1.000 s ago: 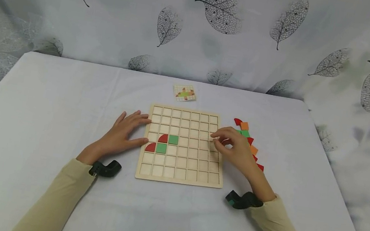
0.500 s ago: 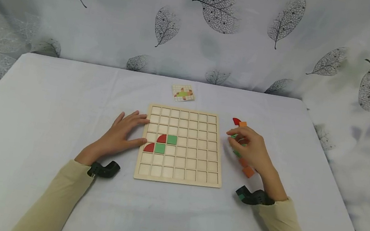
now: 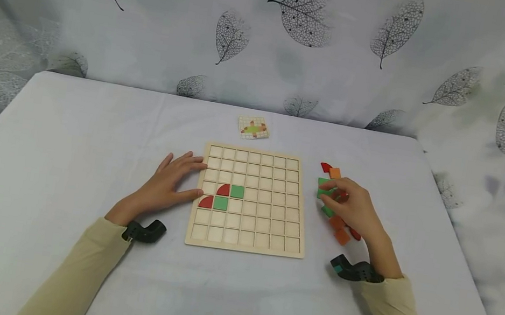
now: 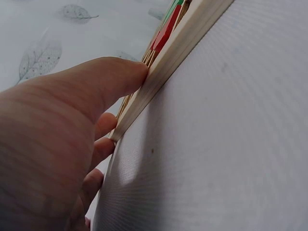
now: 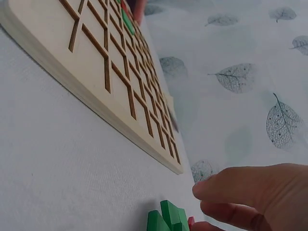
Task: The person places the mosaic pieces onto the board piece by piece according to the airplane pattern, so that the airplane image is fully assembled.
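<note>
At the far left, a white tablecloth (image 3: 64, 140) stretches back to a cloth backdrop (image 3: 152, 39) printed with grey leaves. The left sleeve (image 3: 79, 268) comes in from the near edge, a black wrist camera (image 3: 146, 230) at its cuff. The left hand (image 3: 162, 183) lies with fingers spread and relaxed, pointing away and to the right; its thumb touches the left rim of the wooden board (image 3: 243, 249), and a fingertip reaches the same rim farther up.

The board lies flat before the person, nearly square, so no long axis stands out; its sides run away from the person. On its left part sit two red quarter-rounds, the nearer (image 3: 206, 202) and the farther (image 3: 223, 190), each with its curve facing far left and its square corner near right. Right of each, in the next cell, is a green square: nearer (image 3: 220, 203), farther (image 3: 237, 191). Beyond the board lies a small picture card (image 3: 253, 128), slightly turned.

To the board's right, loose pieces (image 3: 342, 237) in red, orange and green form a strip whose long axis slants from far left to near right. The right hand (image 3: 353, 202) is over its middle, fingers bent leftward, with a gap between thumb and forefinger; whether any fingertip touches a piece cannot be told.
</note>
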A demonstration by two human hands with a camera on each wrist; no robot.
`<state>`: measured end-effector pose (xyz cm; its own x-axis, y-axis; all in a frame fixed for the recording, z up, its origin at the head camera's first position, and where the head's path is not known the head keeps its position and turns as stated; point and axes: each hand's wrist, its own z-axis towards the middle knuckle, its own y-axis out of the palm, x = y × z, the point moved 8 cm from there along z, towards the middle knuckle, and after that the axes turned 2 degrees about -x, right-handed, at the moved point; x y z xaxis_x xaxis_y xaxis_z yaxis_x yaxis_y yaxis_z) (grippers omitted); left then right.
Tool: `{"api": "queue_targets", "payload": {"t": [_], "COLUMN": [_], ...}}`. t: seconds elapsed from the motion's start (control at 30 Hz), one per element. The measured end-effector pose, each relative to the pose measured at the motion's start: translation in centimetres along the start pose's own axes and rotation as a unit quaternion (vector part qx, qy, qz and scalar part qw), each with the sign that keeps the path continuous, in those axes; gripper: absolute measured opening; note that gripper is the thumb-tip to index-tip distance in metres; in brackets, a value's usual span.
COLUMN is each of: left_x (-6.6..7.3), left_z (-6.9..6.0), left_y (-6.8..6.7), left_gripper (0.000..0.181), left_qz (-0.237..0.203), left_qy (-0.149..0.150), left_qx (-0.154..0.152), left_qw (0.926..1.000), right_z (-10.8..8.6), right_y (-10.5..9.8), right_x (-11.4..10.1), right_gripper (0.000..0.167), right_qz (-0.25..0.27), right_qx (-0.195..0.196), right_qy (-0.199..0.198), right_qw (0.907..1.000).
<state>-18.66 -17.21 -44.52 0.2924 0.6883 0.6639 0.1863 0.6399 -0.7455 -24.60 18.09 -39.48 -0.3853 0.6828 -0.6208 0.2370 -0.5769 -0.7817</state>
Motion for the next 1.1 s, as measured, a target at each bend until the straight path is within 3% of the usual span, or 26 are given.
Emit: {"api": "queue_targets", "payload": {"t": [0.27, 0.7, 1.1], "left_x": [0.0, 0.1, 0.1], "left_z": [0.0, 0.0, 0.0], "left_y": [0.0, 0.0, -0.1], "left_gripper": [0.061, 0.061, 0.061], "left_qz": [0.005, 0.000, -0.001], "left_qy": [-0.006, -0.009, -0.011], "left_qx": [-0.003, -0.008, -0.003], "left_qw": [1.0000, 0.9999, 0.9999], "right_z": [-0.1, -0.4, -0.3], "right_y": [-0.2, -0.2, -0.1], "right_x": [1.0, 2.9, 3.3], "right_gripper": [0.022, 0.031, 0.028], "right_qz": [-0.013, -0.005, -0.013], "right_qx": [-0.003, -0.032, -0.022], "right_qy": [0.013, 0.110, 0.097], "right_qw": [0.9998, 0.9934, 0.9949]}}
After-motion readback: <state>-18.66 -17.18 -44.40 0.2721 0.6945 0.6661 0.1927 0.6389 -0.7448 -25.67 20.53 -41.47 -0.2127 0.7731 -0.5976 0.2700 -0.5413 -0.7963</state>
